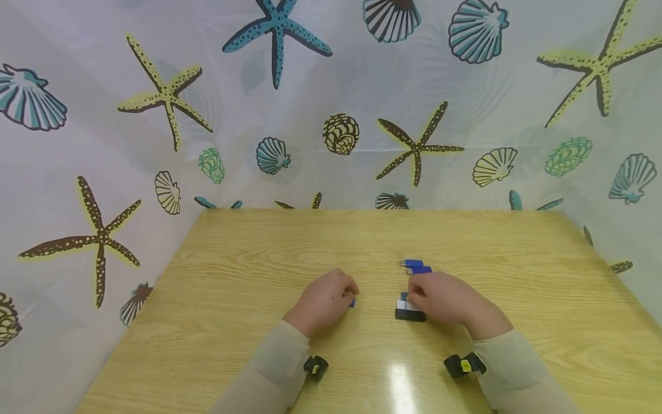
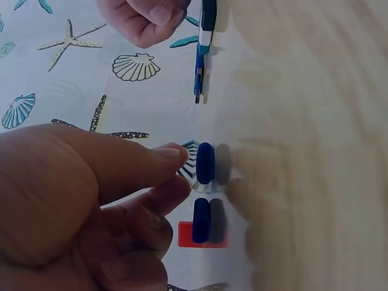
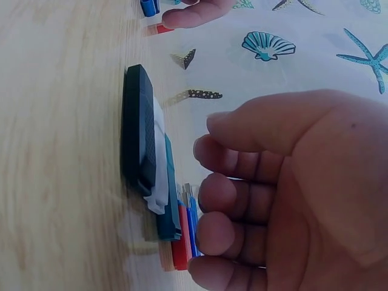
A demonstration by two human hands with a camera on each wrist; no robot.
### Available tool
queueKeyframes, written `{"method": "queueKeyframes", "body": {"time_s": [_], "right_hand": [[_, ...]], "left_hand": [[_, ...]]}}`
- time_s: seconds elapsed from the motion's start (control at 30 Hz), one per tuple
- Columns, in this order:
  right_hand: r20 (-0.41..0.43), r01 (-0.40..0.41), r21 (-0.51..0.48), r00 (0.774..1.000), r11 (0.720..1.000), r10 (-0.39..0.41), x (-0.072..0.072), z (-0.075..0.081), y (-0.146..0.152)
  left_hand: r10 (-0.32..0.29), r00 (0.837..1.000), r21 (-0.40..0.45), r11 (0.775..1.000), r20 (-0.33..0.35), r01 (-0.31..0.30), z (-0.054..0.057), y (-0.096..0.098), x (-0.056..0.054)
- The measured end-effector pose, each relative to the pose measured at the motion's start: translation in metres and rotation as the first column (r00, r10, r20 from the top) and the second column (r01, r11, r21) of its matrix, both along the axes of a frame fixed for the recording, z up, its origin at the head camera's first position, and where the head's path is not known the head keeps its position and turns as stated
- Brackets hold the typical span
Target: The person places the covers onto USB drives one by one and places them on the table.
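My left hand [image 1: 323, 302] hovers low over the table, thumb and index finger slightly apart, their tips close beside a small blue rounded piece [image 2: 205, 163]. A second blue piece [image 2: 201, 221] stands alongside it, with a flat red piece [image 2: 185, 234] behind. At the right, my right hand [image 1: 439, 296] has its fingers loosely bent and nothing between them. Next to it lies a row of small sticks: a black one [image 1: 410, 315], a white one [image 1: 401, 305] and a teal one [image 3: 169, 182]. Red [image 3: 180, 242] and blue sticks show past them in the right wrist view.
Two blue USB sticks [image 1: 412, 263] with metal plugs lie beyond my right hand on the wooden table [image 1: 258, 241]. A white curtain [image 1: 320, 69] printed with starfish and shells hangs around the back and sides. Each sleeve carries a black wrist camera [image 1: 315, 366].
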State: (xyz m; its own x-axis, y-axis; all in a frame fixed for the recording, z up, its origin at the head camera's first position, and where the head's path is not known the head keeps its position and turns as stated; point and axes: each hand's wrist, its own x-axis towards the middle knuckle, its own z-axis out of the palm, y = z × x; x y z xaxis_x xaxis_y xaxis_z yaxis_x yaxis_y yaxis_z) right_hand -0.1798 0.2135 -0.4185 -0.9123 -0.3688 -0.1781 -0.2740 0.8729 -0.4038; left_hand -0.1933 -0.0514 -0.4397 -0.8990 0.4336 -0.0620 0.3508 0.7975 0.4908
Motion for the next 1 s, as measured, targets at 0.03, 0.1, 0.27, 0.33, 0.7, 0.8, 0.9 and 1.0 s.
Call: {"method": "queueKeyframes", "body": {"time_s": [0.03, 0.1, 0.27, 0.33, 0.7, 0.8, 0.9, 1.0], "right_hand": [[-0.001, -0.001, -0.002, 1.000, 1.000, 0.001, 0.000, 0.000, 0.000], [-0.006, -0.007, -0.005, 1.000, 1.000, 0.007, 0.000, 0.000, 0.001], [-0.018, -0.013, -0.035, 1.000, 0.999, 0.012, -0.002, 0.002, 0.002], [-0.018, -0.011, -0.047, 1.000, 0.999, 0.010, -0.002, 0.003, 0.003], [-0.082, 0.022, -0.076, 0.996, 0.997, -0.029, -0.007, 0.001, 0.011], [-0.084, 0.039, -0.085, 0.995, 0.996, -0.046, -0.008, 0.002, 0.013], [-0.082, 0.059, -0.101, 0.994, 0.993, -0.067, -0.007, 0.003, 0.014], [-0.085, 0.091, -0.116, 0.991, 0.989, -0.101, -0.009, 0.002, 0.015]], "left_hand": [[0.000, 1.000, -0.006, 1.000, 0.000, 0.000, -0.001, 0.000, 0.000], [0.000, 1.000, -0.013, 1.000, -0.001, 0.000, -0.002, -0.002, 0.000], [-0.005, 1.000, -0.026, 1.000, -0.017, 0.004, -0.004, -0.004, 0.000], [-0.011, 1.000, -0.031, 0.999, -0.023, 0.011, -0.004, -0.005, 0.000], [-0.023, 0.999, -0.072, 0.997, -0.024, 0.021, -0.003, -0.001, 0.000], [-0.025, 0.999, -0.072, 0.997, -0.026, 0.023, -0.005, 0.000, -0.001], [-0.035, 0.999, -0.063, 0.997, -0.028, 0.033, -0.006, 0.001, -0.001], [-0.044, 0.999, -0.046, 0.998, -0.020, 0.044, -0.007, 0.001, -0.001]]}}
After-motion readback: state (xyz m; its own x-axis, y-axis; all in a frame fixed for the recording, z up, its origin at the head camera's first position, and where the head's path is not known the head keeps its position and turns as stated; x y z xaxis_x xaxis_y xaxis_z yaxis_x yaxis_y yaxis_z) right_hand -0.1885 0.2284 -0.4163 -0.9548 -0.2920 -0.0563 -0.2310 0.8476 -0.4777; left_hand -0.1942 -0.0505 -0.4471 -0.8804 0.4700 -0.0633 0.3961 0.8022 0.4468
